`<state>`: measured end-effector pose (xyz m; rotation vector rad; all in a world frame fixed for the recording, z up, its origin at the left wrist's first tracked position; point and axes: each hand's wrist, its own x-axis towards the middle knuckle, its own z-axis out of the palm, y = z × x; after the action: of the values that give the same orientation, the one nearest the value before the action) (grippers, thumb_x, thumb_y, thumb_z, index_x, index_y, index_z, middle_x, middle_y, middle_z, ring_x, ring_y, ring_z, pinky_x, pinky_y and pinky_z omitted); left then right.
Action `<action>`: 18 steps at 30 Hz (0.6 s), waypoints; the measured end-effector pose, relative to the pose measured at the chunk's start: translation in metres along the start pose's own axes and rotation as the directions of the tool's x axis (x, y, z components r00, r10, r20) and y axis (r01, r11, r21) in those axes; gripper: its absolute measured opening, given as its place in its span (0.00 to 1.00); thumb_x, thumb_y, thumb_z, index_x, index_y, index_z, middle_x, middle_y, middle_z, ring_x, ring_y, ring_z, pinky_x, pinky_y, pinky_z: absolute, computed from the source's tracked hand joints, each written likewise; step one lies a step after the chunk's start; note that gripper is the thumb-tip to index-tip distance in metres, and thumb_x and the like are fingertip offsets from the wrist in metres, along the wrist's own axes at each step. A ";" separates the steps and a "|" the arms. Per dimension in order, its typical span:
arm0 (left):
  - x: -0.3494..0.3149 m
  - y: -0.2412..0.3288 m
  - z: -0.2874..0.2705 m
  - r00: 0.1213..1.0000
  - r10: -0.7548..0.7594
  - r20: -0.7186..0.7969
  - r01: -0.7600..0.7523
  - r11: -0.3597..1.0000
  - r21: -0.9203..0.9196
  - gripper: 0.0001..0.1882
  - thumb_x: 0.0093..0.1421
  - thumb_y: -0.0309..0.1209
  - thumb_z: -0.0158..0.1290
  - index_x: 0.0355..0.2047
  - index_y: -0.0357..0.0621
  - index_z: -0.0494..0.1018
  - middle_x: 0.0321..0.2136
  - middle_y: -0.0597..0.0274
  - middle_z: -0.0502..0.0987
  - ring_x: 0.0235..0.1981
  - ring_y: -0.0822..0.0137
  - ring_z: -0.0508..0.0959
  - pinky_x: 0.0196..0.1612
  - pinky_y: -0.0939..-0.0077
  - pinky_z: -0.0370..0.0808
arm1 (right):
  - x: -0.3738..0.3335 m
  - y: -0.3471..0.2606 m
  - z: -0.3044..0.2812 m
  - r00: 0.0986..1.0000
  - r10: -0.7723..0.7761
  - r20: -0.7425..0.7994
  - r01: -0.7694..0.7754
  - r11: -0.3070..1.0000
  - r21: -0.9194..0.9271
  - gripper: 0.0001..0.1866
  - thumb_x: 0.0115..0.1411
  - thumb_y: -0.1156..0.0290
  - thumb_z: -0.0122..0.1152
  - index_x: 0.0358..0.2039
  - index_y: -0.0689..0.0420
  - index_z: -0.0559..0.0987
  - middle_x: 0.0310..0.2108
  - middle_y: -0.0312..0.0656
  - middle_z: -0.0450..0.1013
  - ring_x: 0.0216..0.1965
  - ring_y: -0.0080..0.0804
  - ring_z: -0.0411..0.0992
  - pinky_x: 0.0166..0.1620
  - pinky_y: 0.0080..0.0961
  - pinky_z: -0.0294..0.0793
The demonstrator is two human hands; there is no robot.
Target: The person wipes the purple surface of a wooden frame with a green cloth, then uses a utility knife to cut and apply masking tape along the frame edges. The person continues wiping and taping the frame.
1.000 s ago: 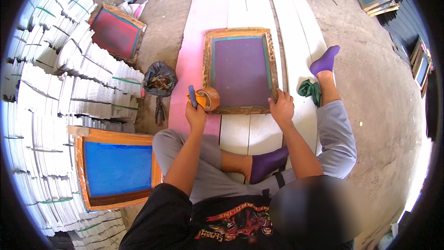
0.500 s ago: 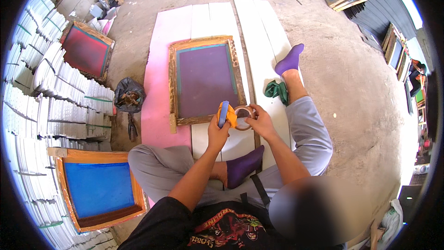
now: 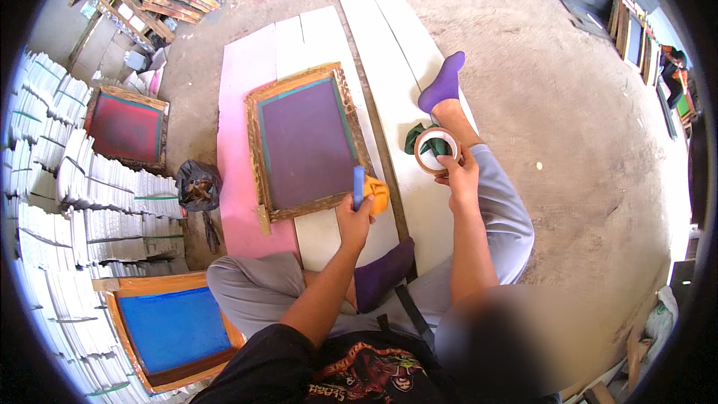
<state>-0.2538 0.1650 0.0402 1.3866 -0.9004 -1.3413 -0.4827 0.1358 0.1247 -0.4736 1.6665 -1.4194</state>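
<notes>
My right hand point(image 3: 463, 174) grips a roll of brown tape point(image 3: 418, 152) by its near right edge, held over a crumpled green cloth point(image 3: 413, 137) beside my right leg. Through the roll's hole, part of that cloth shows. In my left hand point(image 3: 352, 221) are a bunched orange cloth point(image 3: 378, 196) and a narrow blue piece point(image 3: 359, 185) standing upright; its exact kind I cannot make out. Just beyond this hand lies a wooden screen-printing frame point(image 3: 255, 151) with purple mesh point(image 3: 308, 144) and teal edging, flat on the boards.
White boards point(image 3: 389, 52) and a pink board point(image 3: 233, 112) lie under my legs. On the left are stacked white sheets point(image 3: 97, 179), a black plastic bag point(image 3: 199, 183), a red-mesh frame point(image 3: 126, 127) and a blue-mesh frame point(image 3: 176, 329). A person point(image 3: 673, 75) is at far right.
My right hand has moved away from the left one, carrying the tape roll right and forward over the green cloth. The left hand still holds the orange cloth and blue piece. The view has shifted.
</notes>
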 end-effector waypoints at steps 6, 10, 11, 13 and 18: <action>0.088 0.033 -0.027 0.972 0.126 -0.197 -0.121 0.992 0.040 0.08 0.66 0.30 0.60 0.31 0.41 0.74 0.19 0.69 0.72 0.14 0.77 0.70 0.17 0.79 0.67 | 0.001 0.005 0.001 0.996 0.038 0.075 -0.042 0.997 0.060 0.29 0.55 0.77 0.66 0.59 0.63 0.73 0.40 0.42 0.77 0.30 0.25 0.77 0.27 0.21 0.76; 0.139 0.026 -0.064 0.945 0.180 -0.273 -0.129 0.972 0.194 0.10 0.65 0.30 0.61 0.29 0.42 0.73 0.18 0.68 0.72 0.13 0.77 0.70 0.15 0.79 0.66 | 0.001 0.010 0.013 0.989 0.060 0.136 -0.067 0.996 0.053 0.32 0.54 0.77 0.67 0.61 0.63 0.72 0.40 0.42 0.76 0.31 0.27 0.77 0.27 0.21 0.76; 0.150 0.021 -0.072 0.951 0.158 -0.266 -0.086 0.961 0.264 0.09 0.65 0.30 0.61 0.30 0.41 0.74 0.19 0.65 0.73 0.15 0.73 0.73 0.17 0.75 0.69 | 0.001 0.009 0.013 0.988 0.063 0.139 -0.070 0.997 0.046 0.32 0.54 0.77 0.67 0.61 0.63 0.72 0.40 0.42 0.76 0.31 0.27 0.77 0.27 0.21 0.76; 0.170 0.014 -0.087 0.961 0.107 -0.255 0.003 0.917 0.399 0.08 0.64 0.30 0.60 0.33 0.41 0.74 0.21 0.59 0.77 0.19 0.65 0.79 0.22 0.68 0.75 | 0.003 0.016 0.015 0.989 0.054 0.140 -0.064 0.996 0.069 0.34 0.53 0.77 0.67 0.62 0.64 0.71 0.40 0.43 0.76 0.31 0.28 0.78 0.27 0.21 0.77; 0.174 0.016 -0.080 0.915 0.213 -0.343 0.209 0.478 0.853 0.16 0.66 0.41 0.53 0.45 0.43 0.74 0.38 0.44 0.81 0.43 0.42 0.82 0.43 0.46 0.78 | 0.006 0.030 0.015 0.985 0.057 0.161 -0.061 0.998 0.022 0.32 0.54 0.77 0.66 0.62 0.64 0.71 0.42 0.45 0.76 0.31 0.28 0.78 0.27 0.21 0.77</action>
<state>-0.1523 0.0058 0.0026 2.3494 -1.3789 -0.4282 -0.4669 0.1300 0.0953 -0.5061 1.5186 -1.3233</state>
